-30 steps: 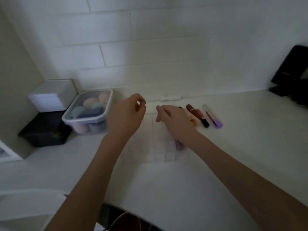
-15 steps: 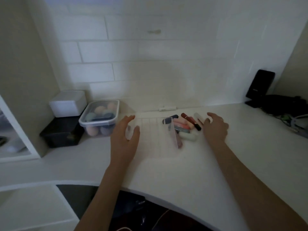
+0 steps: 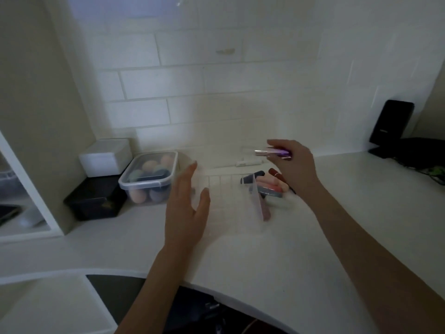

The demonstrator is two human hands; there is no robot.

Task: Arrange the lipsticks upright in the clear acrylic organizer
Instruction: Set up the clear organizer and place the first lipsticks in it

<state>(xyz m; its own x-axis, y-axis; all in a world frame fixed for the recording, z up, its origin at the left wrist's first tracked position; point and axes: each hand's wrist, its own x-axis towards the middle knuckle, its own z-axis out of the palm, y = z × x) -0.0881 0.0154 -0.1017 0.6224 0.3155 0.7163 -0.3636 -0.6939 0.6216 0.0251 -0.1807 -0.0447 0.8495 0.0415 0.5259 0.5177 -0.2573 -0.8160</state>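
Note:
The clear acrylic organizer (image 3: 228,196) sits on the white counter, its grid of cells hard to make out. My left hand (image 3: 186,208) rests against its left side with fingers spread. My right hand (image 3: 295,168) hovers above the counter, holding a purple lipstick with a clear end (image 3: 272,152) sideways. Below that hand lies a heap of several lipsticks (image 3: 267,185), dark, red, pink and cream. A mauve lipstick (image 3: 265,209) leans along the organizer's right edge.
A clear lidded box of makeup sponges (image 3: 149,179) stands left of the organizer, beside a white box on a black box (image 3: 96,198). A black device (image 3: 390,126) and dark cables sit at the far right. A small white object (image 3: 248,162) lies by the wall.
My right hand has lifted the purple lipstick off the counter and raised it above the heap. My left hand stays by the organizer's left side.

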